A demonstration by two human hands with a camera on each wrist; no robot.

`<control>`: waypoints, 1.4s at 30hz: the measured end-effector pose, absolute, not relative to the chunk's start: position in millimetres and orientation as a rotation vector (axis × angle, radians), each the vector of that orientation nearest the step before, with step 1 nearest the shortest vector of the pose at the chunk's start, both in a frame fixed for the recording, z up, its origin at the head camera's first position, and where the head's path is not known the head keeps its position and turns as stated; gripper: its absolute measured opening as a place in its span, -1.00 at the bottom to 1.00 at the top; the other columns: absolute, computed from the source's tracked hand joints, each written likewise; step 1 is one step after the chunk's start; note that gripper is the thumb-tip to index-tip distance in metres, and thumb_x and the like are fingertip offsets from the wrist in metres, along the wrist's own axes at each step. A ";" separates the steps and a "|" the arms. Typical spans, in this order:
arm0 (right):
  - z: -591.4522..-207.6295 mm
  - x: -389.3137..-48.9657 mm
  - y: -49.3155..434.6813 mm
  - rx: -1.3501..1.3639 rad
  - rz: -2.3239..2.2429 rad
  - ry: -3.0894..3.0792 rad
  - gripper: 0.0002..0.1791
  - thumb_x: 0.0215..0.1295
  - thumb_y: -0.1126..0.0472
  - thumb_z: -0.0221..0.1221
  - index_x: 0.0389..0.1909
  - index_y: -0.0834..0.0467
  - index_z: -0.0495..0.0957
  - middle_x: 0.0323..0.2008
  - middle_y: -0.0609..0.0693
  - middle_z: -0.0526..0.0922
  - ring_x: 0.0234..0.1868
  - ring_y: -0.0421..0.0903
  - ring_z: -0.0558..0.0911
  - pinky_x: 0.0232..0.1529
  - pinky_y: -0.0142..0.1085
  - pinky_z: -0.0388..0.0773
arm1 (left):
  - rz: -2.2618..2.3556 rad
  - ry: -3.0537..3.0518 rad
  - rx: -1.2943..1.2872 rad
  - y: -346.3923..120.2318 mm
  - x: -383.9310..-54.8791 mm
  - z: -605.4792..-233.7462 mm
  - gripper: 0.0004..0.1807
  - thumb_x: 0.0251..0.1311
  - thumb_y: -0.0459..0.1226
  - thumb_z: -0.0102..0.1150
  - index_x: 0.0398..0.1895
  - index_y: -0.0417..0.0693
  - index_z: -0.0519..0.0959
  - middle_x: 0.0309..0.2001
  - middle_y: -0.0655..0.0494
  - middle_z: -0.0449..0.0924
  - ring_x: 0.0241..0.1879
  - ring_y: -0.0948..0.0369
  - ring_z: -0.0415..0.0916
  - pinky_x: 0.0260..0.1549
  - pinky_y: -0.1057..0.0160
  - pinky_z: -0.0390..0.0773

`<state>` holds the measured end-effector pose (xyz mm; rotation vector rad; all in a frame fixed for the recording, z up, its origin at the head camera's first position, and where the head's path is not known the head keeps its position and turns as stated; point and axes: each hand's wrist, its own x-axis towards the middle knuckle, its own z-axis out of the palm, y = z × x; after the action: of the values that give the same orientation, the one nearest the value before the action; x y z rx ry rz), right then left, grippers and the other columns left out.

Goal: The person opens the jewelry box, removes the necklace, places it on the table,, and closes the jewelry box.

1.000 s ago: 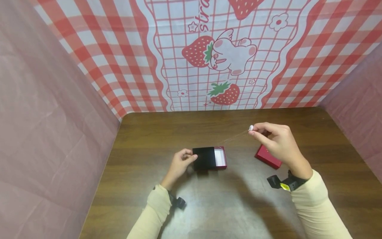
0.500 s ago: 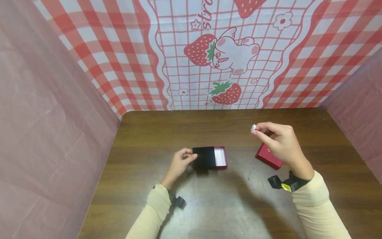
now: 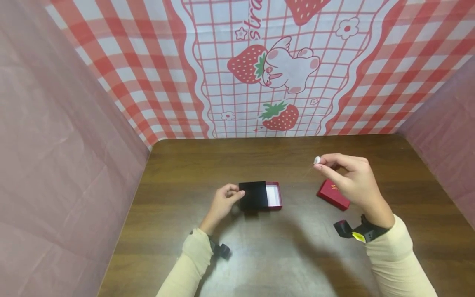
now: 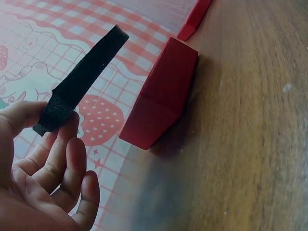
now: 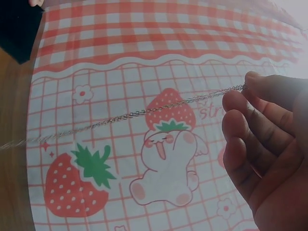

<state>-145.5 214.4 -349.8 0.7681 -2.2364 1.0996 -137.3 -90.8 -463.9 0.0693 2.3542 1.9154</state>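
Note:
My left hand (image 3: 222, 205) pinches the near-left edge of a thin black jewelry-box pad (image 3: 253, 196) between thumb and fingers. The left wrist view has this pad (image 4: 79, 79) tilted above a small red box (image 4: 161, 96). In the head view the pad covers most of that box, leaving its white inside (image 3: 273, 195) visible at the right. My right hand (image 3: 350, 178) is raised to the right, thumb and index finger pinching a fine silver chain necklace (image 5: 144, 112). A small white piece (image 3: 317, 160) shows at those fingertips. The chain trails down from them.
A red box lid (image 3: 333, 195) with a gold mark lies on the wooden table (image 3: 193, 165), partly below my right hand. Behind the table hangs a strawberry-print cloth (image 3: 256, 90). Pinkish cloth walls (image 3: 74, 165) stand at both sides.
My right hand has shifted slightly right with the necklace, and its chain strands now hang steeper instead of stretching toward the box. My left hand and the pad stay nearly still.

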 end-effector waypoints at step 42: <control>-459.5 -194.2 221.6 0.637 1.033 -2.952 -0.93 0.19 0.27 0.32 -0.38 0.21 0.66 -0.61 -0.08 0.59 -0.61 -0.32 0.43 -0.60 -0.42 0.38 | 1.937 2.373 0.060 -81.8 -159.7 -500.1 -0.75 0.19 -0.29 0.27 -0.23 -0.36 0.57 -0.33 -0.27 0.71 -0.40 0.37 0.52 -0.29 0.36 0.51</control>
<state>-194.2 221.6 -459.5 0.6373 -2.9516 1.0329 -159.7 -81.8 -500.1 0.0599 2.3730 1.9374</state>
